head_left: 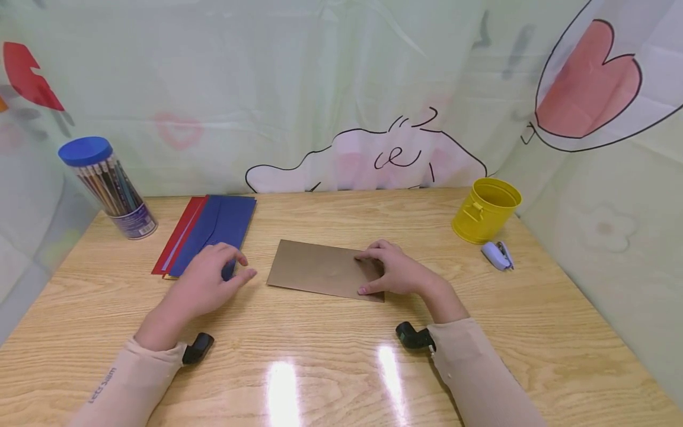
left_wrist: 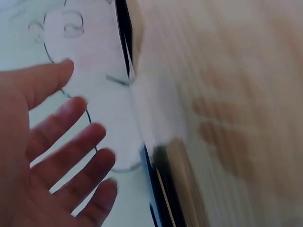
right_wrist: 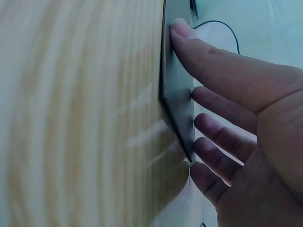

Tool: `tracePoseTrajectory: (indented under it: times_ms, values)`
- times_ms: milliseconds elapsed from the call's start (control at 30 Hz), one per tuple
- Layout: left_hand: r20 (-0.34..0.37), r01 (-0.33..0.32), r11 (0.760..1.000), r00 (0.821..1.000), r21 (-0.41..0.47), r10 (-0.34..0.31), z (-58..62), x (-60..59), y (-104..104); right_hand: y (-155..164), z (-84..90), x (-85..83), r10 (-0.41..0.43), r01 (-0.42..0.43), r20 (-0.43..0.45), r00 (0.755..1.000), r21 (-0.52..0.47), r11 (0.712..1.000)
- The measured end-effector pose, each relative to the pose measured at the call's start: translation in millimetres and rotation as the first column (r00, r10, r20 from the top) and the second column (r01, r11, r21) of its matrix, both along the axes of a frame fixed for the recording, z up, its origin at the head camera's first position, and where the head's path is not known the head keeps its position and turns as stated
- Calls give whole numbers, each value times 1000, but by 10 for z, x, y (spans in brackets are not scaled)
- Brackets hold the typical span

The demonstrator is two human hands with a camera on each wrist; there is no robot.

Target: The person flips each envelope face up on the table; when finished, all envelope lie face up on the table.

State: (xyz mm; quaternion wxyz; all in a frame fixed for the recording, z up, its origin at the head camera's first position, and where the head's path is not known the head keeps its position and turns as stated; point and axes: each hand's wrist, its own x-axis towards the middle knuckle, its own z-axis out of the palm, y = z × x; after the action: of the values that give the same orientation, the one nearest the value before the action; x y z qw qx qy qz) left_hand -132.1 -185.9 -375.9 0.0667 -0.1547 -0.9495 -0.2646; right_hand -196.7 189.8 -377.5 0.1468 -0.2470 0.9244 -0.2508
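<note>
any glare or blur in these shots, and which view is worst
Head view: sharp, but two bright glare streaks on the table near the front edge, and wide-angle bending at the sides. Left wrist view: worst, the wood and the left hand smeared by motion blur. Right wrist view: the right hand on the brown envelope is fairly clear; the wood grain is soft.

**Blur, cover and cut edges**

The left wrist view is smeared by motion, so the table [left_wrist: 227, 94] grain and the dark envelope edge [left_wrist: 161, 189] lack detail. The right hand [head_left: 397, 271] covers the brown envelope [head_left: 320, 270]'s right end. The print on the pencil tub [head_left: 109, 187] is too small to read.
</note>
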Motion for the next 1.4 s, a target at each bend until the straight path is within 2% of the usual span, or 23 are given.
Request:
tracePoseTrajectory:
  times_ms: [100,233,400,700,967,1133,1233,1400]
  values:
    - [32,107,994,994,21,-108,-34,32,93,-24,6,-3,6,-6,-4,1000,6,1000]
    - [104,203,979,974,-7,-201,-64,89,152,-55,18,0,16,-16,-6,1000,12,1000]
    - [172,263,963,953,-65,-249,-69,128,178,-81,18,-8,20,-20,-4,1000,10,1000]
    - [144,270,954,957,-132,-251,-113,106,203,-59,-7,-17,41,-41,-10,999,10,999]
    - [131,251,964,962,-84,-239,-132,139,160,-138,7,-40,65,-65,9,998,-10,998]
    - [114,265,957,961,-119,-252,-153,130,179,-145,14,-54,97,-97,1,995,-32,995]
    - [133,274,953,957,-128,-257,-165,115,226,-104,13,-50,105,-105,-1,994,-44,993]
    - [171,282,957,948,-62,-268,-171,109,279,-38,14,-30,84,-83,14,996,-49,995]
